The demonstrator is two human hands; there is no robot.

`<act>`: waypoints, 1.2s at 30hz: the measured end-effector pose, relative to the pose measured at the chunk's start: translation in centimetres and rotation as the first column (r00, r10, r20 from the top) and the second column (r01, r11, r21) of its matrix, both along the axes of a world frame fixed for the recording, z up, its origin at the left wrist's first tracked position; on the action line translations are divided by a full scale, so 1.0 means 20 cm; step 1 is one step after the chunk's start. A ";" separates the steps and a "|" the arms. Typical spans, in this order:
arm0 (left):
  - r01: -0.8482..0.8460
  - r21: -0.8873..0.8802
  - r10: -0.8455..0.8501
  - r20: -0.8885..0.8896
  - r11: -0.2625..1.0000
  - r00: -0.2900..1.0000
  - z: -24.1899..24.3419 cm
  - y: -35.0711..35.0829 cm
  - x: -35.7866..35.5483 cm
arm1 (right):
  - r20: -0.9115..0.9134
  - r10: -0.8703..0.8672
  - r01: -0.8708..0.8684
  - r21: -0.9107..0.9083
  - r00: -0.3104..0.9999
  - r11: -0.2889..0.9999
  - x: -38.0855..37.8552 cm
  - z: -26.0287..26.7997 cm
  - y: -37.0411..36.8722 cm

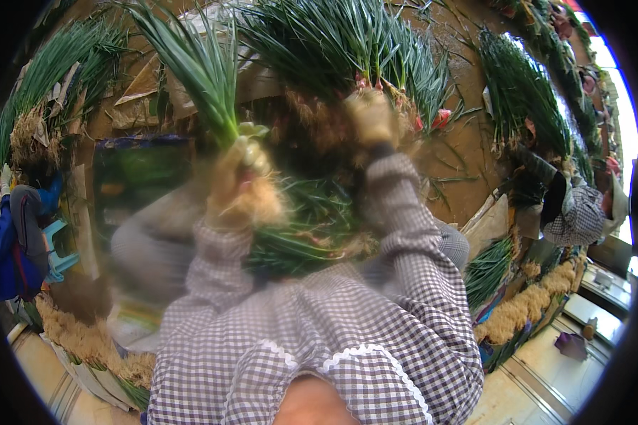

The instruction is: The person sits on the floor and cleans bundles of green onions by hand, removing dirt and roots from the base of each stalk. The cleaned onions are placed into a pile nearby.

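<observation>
My left hand (242,164), in a pale glove, is closed around a bunch of allium plants (207,90), perhaps green garlic. Its long green leaves point away from me, and the pale roots hang near my wrist. Beyond and to the right, my gloved right hand (372,117) is closed at the reddish stem bases of more plants (369,64), at the edge of a large heap (303,48). Motion blurs both hands. Between my forearms lie loose plants (308,228), leaves and roots mixed.
A person in a checked sleeve (577,212) works at the right beside another heap (526,90). At the left sits a person in blue (10,244) near a light blue plastic stool (58,252). Bundles with pale roots (531,297) line the tiled floor (542,377). Wet brown ground (457,180) shows scattered leaves.
</observation>
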State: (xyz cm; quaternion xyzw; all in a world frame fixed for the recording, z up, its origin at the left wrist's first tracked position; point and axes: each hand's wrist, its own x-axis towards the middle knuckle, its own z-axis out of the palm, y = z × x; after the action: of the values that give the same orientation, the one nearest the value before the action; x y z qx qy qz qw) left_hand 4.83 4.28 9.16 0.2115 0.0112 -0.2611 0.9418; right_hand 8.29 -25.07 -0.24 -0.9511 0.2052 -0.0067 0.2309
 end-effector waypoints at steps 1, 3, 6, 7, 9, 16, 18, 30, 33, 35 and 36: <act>-0.026 0.065 0.032 -0.083 0.998 0.996 -0.02 -0.02 0.00 | 0.269 -0.207 0.226 -0.041 0.941 0.973 0.09 0.03 -0.05; 0.052 0.201 -0.020 -0.154 0.978 0.988 -0.06 -0.04 0.00 | -0.080 -0.226 0.239 0.261 0.971 0.935 0.22 0.13 -0.15; 0.043 0.402 0.020 -0.152 0.914 0.988 -0.12 -0.08 0.02 | -0.152 -0.192 0.241 0.455 0.970 0.857 0.25 0.33 -0.14; 0.029 0.505 0.083 -0.199 0.863 0.976 -0.13 -0.10 0.02 | -0.082 -0.142 0.163 0.441 0.987 0.883 0.20 0.38 -0.10; 0.111 0.612 0.050 -0.240 0.783 0.969 -0.17 -0.19 0.05 | 0.061 -0.125 0.098 0.338 0.990 0.936 0.03 0.44 0.05; 0.184 0.478 -0.026 -0.319 0.859 0.948 -0.29 -0.28 -0.04 | -0.264 -0.080 0.276 0.933 0.961 0.232 -0.34 0.17 0.46; 0.227 0.560 -0.029 -0.340 0.796 0.940 -0.32 -0.24 -0.09 | -0.291 0.039 0.293 0.952 0.956 -0.087 -0.32 0.12 0.53; 0.148 0.919 0.079 -0.189 0.366 0.979 -0.36 -0.22 -0.20 | 0.301 0.299 -0.394 0.333 0.905 0.857 -0.19 -0.06 0.57; 0.080 0.985 0.068 -0.091 0.154 0.994 -0.39 -0.28 -0.21 | -0.158 0.233 -0.160 0.375 0.959 0.913 -0.20 -0.05 0.65; 0.094 0.994 0.010 -0.095 0.057 0.995 -0.39 -0.28 -0.21 | -0.173 0.236 -0.183 0.274 0.956 0.944 -0.20 -0.03 0.70; 0.088 0.996 0.030 -0.088 0.013 0.996 -0.39 -0.28 -0.21 | -0.162 0.259 -0.216 0.245 0.952 0.945 -0.21 -0.02 0.72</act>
State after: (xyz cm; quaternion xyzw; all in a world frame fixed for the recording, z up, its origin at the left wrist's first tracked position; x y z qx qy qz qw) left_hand 0.62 -1.27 1.36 0.8009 0.2266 -0.2056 0.5147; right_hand 4.15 -10.64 -0.61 -0.9329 0.1094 0.1360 0.3150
